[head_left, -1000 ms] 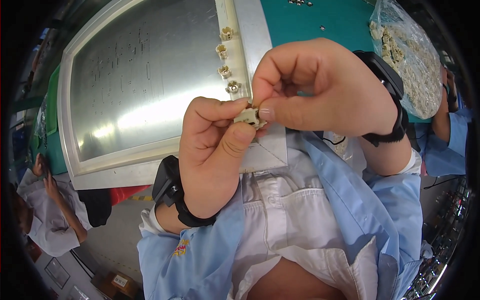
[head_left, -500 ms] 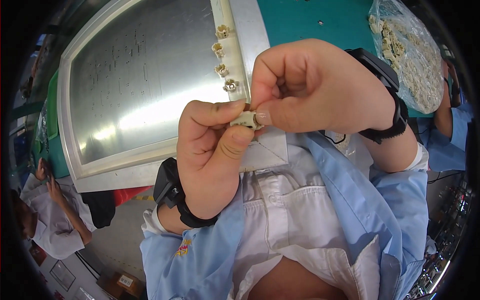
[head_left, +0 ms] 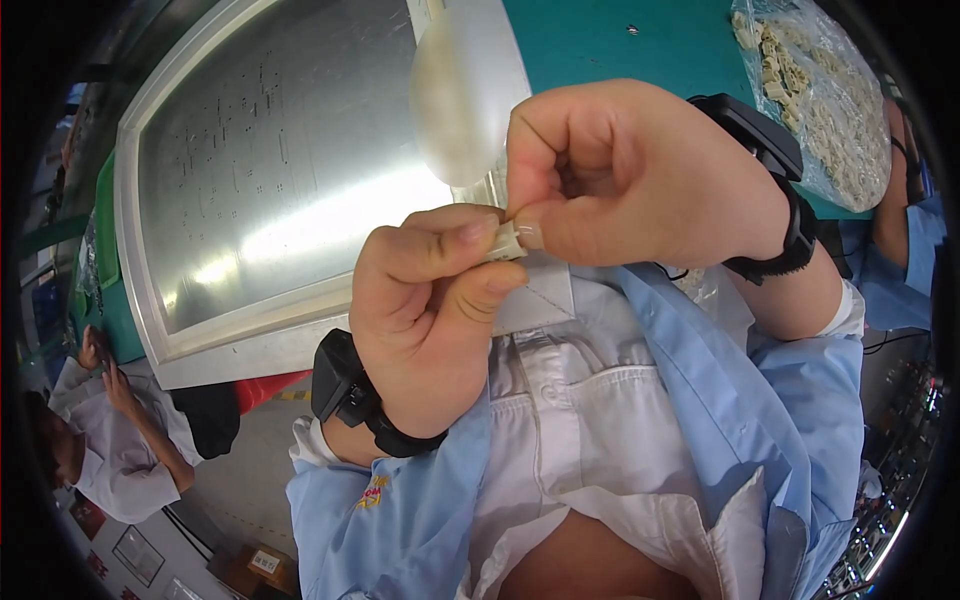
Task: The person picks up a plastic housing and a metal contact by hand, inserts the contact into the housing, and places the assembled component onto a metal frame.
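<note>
Head view shows the left hand (head_left: 425,310) with fingers pinched on a small cream plastic part (head_left: 507,244) near the metal frame (head_left: 250,352), the right hand (head_left: 640,185) bunched at its end, grip hidden; a crooked push could make it slip.

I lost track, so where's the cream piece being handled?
In the head view, the cream piece is near the middle, pinched by the left hand, its right end at the right hand.

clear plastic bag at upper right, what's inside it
Inside the bag is a heap of small cream pieces. Those deeper in the heap are covered and cannot be seen.
</note>
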Available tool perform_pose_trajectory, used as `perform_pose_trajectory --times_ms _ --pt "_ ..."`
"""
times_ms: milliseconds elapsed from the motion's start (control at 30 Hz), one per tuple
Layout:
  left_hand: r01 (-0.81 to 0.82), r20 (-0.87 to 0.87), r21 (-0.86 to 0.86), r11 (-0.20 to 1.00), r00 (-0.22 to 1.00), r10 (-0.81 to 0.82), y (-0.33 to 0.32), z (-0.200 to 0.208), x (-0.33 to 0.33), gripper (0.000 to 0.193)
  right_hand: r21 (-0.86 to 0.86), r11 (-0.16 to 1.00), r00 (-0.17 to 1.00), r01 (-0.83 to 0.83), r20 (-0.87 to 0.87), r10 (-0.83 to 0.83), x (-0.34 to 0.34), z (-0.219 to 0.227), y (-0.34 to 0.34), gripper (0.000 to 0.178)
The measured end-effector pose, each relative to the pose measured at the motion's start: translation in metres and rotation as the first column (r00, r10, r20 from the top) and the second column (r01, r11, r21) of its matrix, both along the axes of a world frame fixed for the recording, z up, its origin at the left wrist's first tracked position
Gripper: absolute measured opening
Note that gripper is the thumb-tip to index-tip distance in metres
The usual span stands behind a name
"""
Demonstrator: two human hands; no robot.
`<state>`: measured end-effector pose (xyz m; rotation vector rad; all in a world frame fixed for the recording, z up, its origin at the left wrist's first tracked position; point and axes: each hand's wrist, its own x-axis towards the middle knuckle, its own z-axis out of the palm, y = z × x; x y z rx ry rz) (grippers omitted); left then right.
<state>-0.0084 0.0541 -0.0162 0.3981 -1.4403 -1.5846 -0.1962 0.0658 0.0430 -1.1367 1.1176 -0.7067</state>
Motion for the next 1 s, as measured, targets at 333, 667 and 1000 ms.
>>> perform_pose_trajectory --times_ms 333,667,1000 --pt "0.09 -0.217 0.286 0.954 0.976 -0.026 0.002 0.002 -0.005 0.024 -0.596 0.803 0.978 0.007 -0.165 -0.131 0.01 -0.003 0.006 0.016" --pt "0.163 -0.261 0.327 0.931 0.962 -0.076 0.0 0.009 -0.008 0.027 -0.888 0.444 0.852 -0.116 -0.319 -0.416 0.024 -0.01 0.004 0.023" --pt "-0.02 -0.144 0.382 0.924 0.986 0.081 -0.003 0.005 -0.007 0.028 -0.808 0.58 0.809 -0.106 -0.409 -0.422 0.006 0.002 -0.015 0.019"
